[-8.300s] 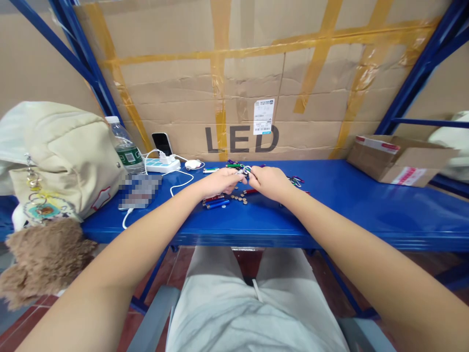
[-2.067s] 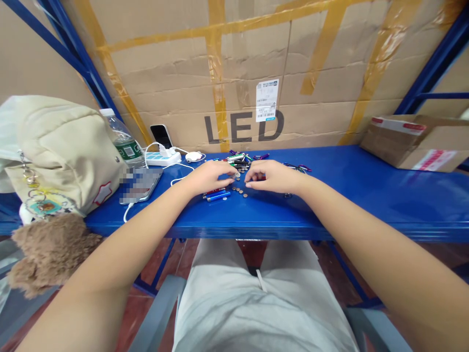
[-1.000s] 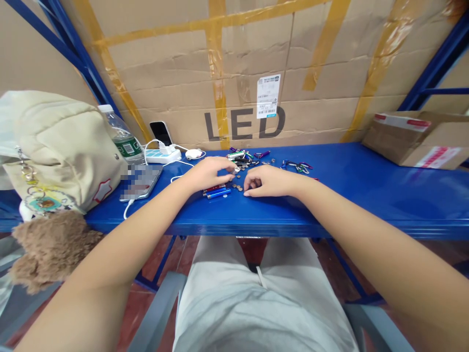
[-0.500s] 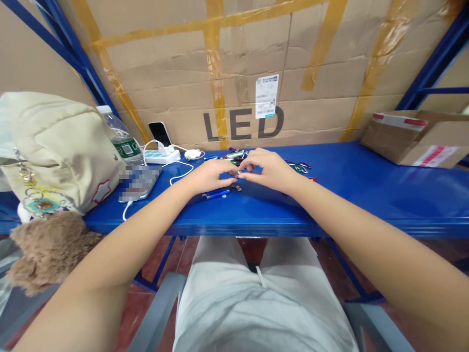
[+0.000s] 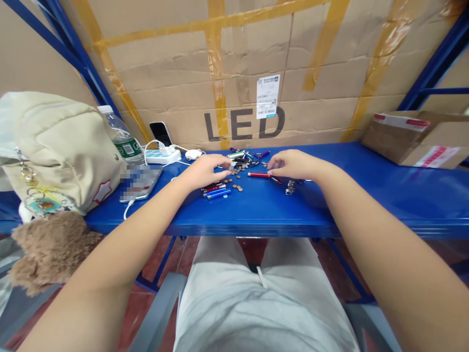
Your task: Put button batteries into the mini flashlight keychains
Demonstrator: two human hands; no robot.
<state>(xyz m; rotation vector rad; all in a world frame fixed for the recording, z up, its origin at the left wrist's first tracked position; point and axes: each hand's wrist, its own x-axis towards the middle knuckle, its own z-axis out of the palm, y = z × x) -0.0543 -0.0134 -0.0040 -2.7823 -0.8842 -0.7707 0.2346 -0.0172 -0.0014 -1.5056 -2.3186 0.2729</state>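
One broad cardboard face, marked LED, stands behind the blue table, and we judge that it serves as a back wall. At the table's left end we see a cream bag, and toward the right end a carton; with both out at the sides, the middle seems left to the hands. We find the left hand and right hand well apart over that middle stretch. Between them lies a red tube, its right end at the right hand's narrowly spaced thumb and index finger; we cannot tell whether they grip it or only touch it. Blue tubes lie side by side just below the left hand, perhaps grouped to stop them rolling. Right of the red tube we note a metal cluster, too small to make out fully. The left fingers are narrowed on a small silvery piece, apparently a fingertip pinch suited to its size. Smallest, we see round discs scattered loosely, within easy reach.
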